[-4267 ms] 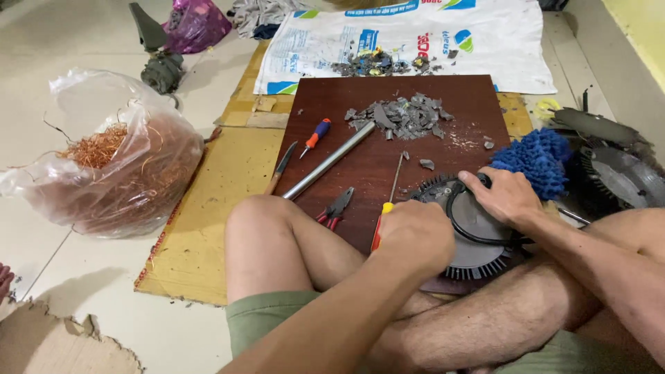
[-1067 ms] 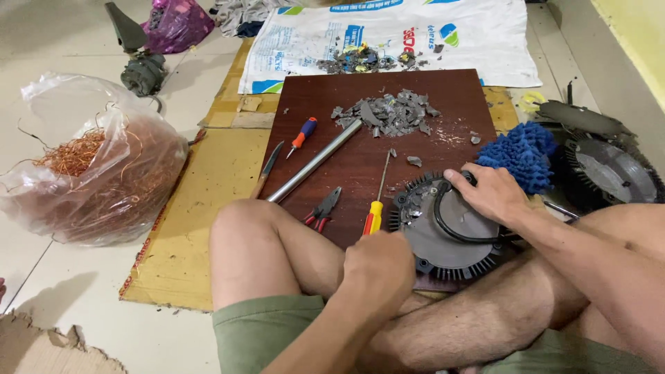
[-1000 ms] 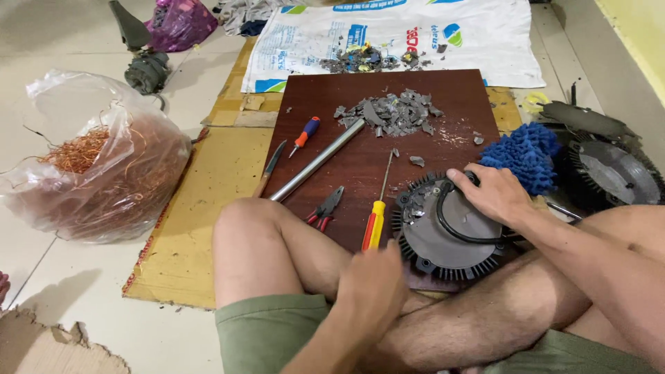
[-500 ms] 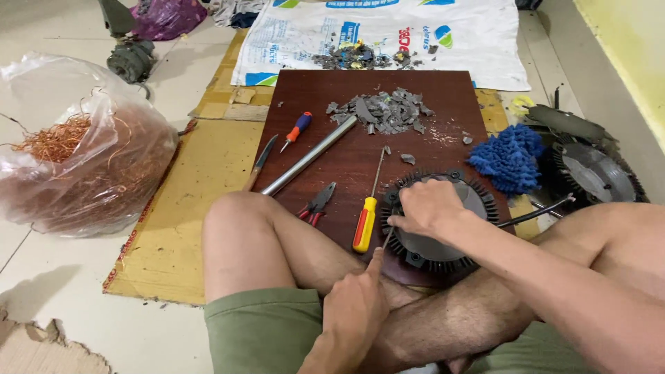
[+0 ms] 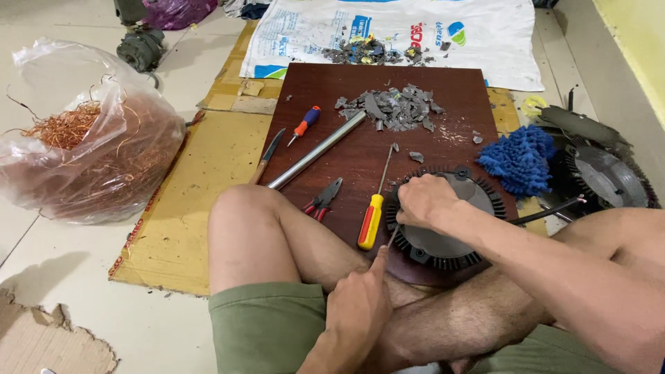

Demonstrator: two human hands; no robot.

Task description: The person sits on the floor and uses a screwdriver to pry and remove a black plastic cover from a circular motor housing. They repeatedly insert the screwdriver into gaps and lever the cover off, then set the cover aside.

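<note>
We see the right hand (image 5: 424, 201) lying on top of a round black finned fan part (image 5: 443, 221), its fingers curled shut over the left edge of that part, which rests at the near right corner of a dark red-brown board (image 5: 346, 97) on the floor, against the person's crossed legs. The left hand (image 5: 357, 312) is closed around a thin metal tool (image 5: 392, 237) whose tip reaches the fan part's rim just under the right hand. Just left of the fan part lies a yellow-handled screwdriver (image 5: 371, 220), then red-handled pliers (image 5: 323, 199), a long steel rod (image 5: 317, 149) and a small screwdriver with a red and blue handle (image 5: 305, 125). A heap of grey broken pieces (image 5: 391, 109) sits at the far middle of the board. Beyond the board lies a white woven sack (image 5: 485, 38), spread flat, with blue, red and green printed marks and more grey scrap on it. To the left, a clear plastic bag (image 5: 90, 152) bulges with copper wire. A purple plastic bag (image 5: 176, 10) sits at the far left. Right of the board we see a blue fluffy cloth (image 5: 521, 161) and a second fan part (image 5: 606, 180) with a silver hub. Yellow cardboard (image 5: 201, 173) lies under the board on a pale tiled floor (image 5: 48, 256), with a yellowish wall (image 5: 634, 41) at the right.
</note>
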